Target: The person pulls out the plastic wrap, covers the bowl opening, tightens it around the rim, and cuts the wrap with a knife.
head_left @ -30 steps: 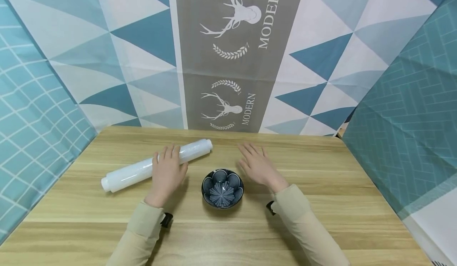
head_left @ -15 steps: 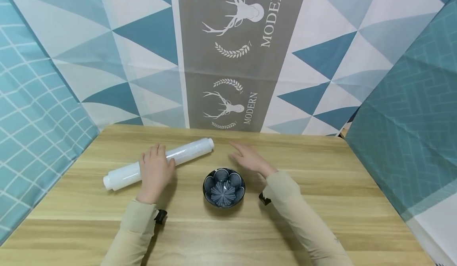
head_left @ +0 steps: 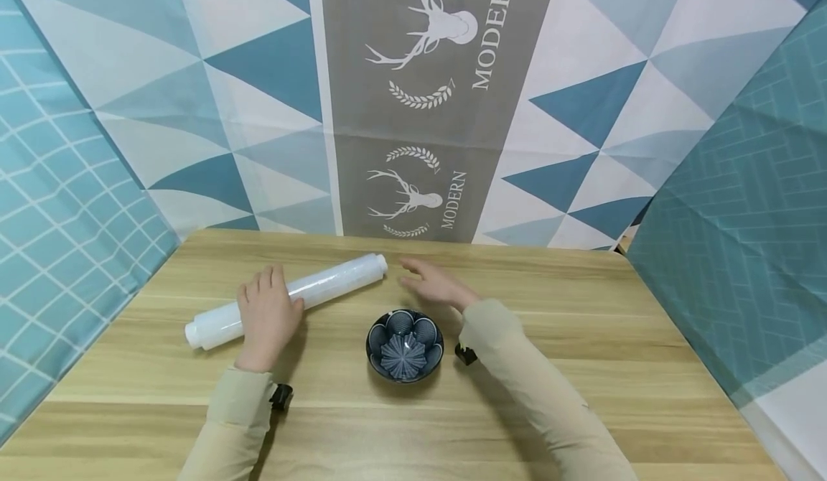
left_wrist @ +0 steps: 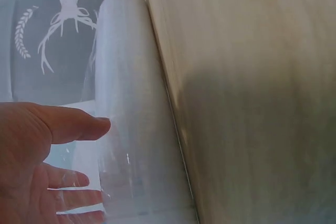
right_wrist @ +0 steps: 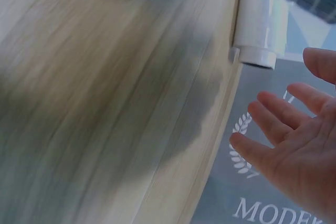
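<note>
A white roll of plastic wrap (head_left: 342, 280) lies slantwise across the back left of the table. My left hand (head_left: 266, 319) rests over its left half, fingers toward the far side and thumb on the near side. In the left wrist view the thumb and fingers look fairly straight beside the roll (left_wrist: 136, 108), with some clear film near them. Just beyond the roll's right end, my right hand (head_left: 438, 285) hovers with fingers spread and holds nothing; the right wrist view shows its open palm (right_wrist: 294, 166) apart from the roll's end (right_wrist: 256, 53). A dark blue patterned bowl (head_left: 403, 355) stands between the forearms.
The wooden table (head_left: 562, 373) has its back edge against a hanging cloth (head_left: 388, 122) printed with deer heads and triangles. Teal cloths hang on the left (head_left: 71, 215) and right (head_left: 730, 237). Black wrist straps show at both cuffs.
My left hand has slid left along the roll of plastic wrap. My right hand has moved left toward the roll's right end and turned sideways. Roll and bowl stay put.
</note>
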Motion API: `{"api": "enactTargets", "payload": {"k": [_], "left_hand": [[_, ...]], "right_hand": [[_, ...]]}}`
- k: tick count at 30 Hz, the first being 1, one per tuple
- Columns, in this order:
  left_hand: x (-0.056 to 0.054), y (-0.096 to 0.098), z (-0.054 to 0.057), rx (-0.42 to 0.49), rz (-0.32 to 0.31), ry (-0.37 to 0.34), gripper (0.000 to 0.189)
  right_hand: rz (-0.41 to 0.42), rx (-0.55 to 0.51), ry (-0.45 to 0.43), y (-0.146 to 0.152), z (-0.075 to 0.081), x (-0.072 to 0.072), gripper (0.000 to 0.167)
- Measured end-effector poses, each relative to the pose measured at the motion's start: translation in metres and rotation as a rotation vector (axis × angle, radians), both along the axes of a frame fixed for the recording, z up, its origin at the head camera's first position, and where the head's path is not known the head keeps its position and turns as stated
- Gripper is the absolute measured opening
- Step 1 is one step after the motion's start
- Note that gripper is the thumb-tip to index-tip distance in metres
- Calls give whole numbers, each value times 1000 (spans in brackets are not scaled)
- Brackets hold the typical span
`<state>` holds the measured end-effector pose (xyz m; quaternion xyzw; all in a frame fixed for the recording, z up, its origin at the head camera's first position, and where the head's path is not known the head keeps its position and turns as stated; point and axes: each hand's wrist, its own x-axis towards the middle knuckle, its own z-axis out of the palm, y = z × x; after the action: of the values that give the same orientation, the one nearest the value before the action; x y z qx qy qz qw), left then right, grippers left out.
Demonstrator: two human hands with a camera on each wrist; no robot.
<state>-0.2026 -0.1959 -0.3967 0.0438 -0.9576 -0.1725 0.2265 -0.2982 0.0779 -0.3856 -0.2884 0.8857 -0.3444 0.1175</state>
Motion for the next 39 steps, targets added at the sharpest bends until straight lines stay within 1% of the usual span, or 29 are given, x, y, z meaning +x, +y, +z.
{"api": "enactTargets", "payload": {"k": [7, 12, 15, 18, 26, 30, 39], "left_hand": [[1, -2, 0, -10, -5, 7, 67], [2, -2, 2, -18, -10, -52, 63], [2, -1, 3, -23, -28, -99, 65], [2, 0, 1, -33, -48, -116, 67], [4, 2, -1, -72, -70, -80, 50], [4, 1, 0, -79, -70, -82, 49], [5, 3, 3, -98, -67, -92, 46]], "right_hand": [[-1, 0, -37, -15, 1, -7, 53], [33, -25, -34, -22, 4, -6, 53], [54, -47, -38, -24, 3, -7, 52], [56, -60, -52, -25, 0, -8, 51], [40, -63, -75, -28, 1, -10, 51], [31, -57, -78, -27, 1, -9, 50], [48, -55, -53, -26, 0, -10, 47]]}}
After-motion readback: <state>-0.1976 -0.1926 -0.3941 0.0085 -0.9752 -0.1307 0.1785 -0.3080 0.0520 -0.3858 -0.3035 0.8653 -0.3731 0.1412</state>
